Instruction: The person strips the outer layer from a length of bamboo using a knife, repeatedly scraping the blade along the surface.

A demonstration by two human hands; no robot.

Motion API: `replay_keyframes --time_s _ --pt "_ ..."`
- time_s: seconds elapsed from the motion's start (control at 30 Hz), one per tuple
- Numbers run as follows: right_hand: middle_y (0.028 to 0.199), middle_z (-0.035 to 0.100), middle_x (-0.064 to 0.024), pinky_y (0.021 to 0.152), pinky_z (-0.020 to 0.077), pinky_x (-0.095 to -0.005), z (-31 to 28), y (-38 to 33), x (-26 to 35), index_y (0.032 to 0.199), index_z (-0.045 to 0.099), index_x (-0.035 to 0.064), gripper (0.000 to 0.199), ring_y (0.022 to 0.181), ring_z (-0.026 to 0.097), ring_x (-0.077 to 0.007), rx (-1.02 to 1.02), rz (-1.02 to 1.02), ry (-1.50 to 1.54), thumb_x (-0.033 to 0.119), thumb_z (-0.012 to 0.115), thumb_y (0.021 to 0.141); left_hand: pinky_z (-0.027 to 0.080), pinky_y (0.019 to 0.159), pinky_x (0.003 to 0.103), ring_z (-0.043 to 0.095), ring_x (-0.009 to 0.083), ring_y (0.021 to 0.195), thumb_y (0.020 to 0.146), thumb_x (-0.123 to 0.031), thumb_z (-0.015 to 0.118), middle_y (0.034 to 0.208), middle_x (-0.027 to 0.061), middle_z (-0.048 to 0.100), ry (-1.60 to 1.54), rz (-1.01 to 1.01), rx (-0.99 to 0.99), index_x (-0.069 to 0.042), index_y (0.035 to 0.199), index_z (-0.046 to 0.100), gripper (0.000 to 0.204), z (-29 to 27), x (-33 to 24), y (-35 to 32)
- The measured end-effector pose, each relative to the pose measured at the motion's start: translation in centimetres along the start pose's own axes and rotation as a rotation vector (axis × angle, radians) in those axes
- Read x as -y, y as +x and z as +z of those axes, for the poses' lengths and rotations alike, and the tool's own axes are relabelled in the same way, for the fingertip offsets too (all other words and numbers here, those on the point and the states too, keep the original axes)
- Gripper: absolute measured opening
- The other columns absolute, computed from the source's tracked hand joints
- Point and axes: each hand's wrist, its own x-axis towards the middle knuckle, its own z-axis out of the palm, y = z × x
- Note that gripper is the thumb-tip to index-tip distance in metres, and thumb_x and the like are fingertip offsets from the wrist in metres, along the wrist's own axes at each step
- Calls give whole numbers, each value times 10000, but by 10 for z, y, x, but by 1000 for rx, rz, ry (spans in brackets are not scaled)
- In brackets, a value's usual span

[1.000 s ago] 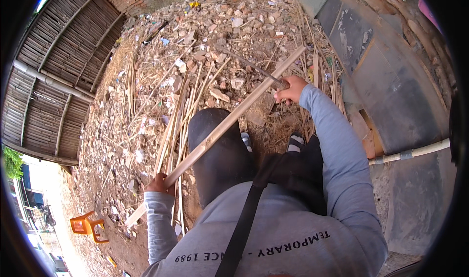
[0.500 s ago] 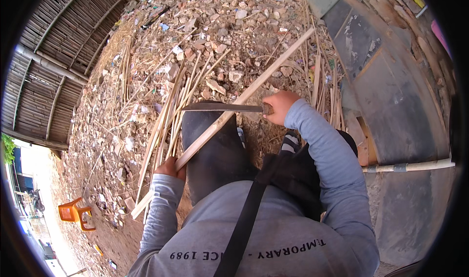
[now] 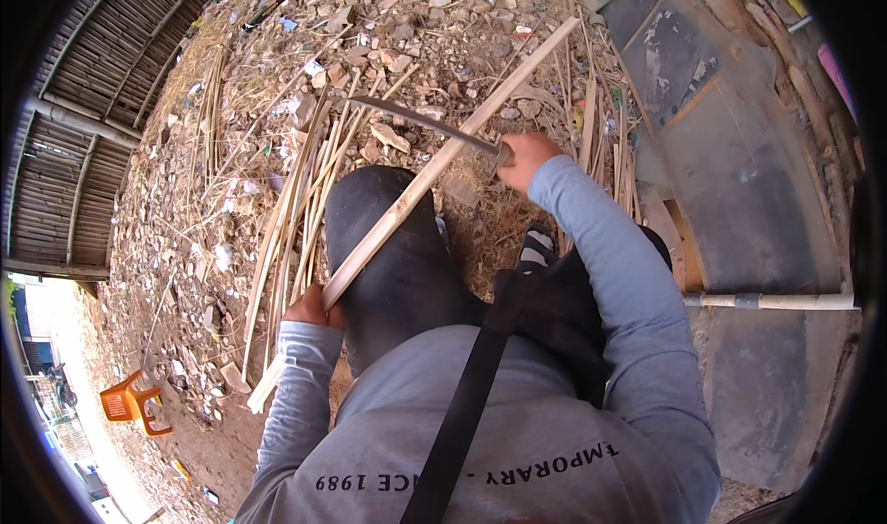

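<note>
The person sits low and wears a grey long-sleeved top with a black strap (image 3: 462, 413) across the chest. One knee in dark trousers (image 3: 388, 247) sticks up in the middle.

The left hand (image 3: 309, 310) is down by that knee, with the arm bent close to the body. Its fingers are curled tight around the low end of a long pale bamboo stick (image 3: 434, 168). The stick lies across the knee and slants up and away to the right, over the ground.

The right arm reaches forward in its blue-grey sleeve. The right hand (image 3: 525, 157) is a closed fist, fingers wrapped around the handle of a long knife (image 3: 420, 122). The dark blade points left and crosses over the stick near its middle. I cannot tell if the blade touches the stick.

Just left of the knee lies a bunch of thin split bamboo strips (image 3: 296, 201) on the ground. The ground past them is covered with stones, dry grass and scraps.

On the right, a white pipe (image 3: 776, 300) lies across grey metal sheets (image 3: 739, 154).

Far off at the lower left stands a small orange plastic chair (image 3: 129, 402). At the upper left is a fence of woven cane (image 3: 83, 117)
</note>
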Motion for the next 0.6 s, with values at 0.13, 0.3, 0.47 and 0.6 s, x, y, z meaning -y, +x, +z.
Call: replay_keyframes --time_s 0.13,0.3,0.47,0.6 --pt "874 672 -176 801 523 -416 8 -10 9 965 649 62 277 820 657 -343 219 -53 -94 239 647 752 495 564 497 613 412 624 792 -167 589 682 201 609 -8 24 -32 -50 876 538 153 -1 4 -6" --pt "875 667 -178 789 515 -411 -6 9 -26 974 650 44 283 820 651 -330 5 198 21 212 645 746 484 530 489 599 404 592 793 -132 596 640 185 580 54 110 -130 -50 810 498 129 -21 -10 5" --pt "863 675 -177 757 517 -405 6 -8 4 953 650 32 287 777 650 -323 95 88 2 209 660 728 478 527 492 593 409 586 781 -137 598 647 189 587 -36 37 -51 -49 787 491 139 -5 -1 -4" --pt "906 675 -189 817 505 -407 8 19 -60 975 661 61 311 883 644 -346 -80 258 143 279 667 754 478 546 507 601 423 610 785 -171 592 643 198 590 -11 44 -51 -55 782 493 152 -10 -7 7"
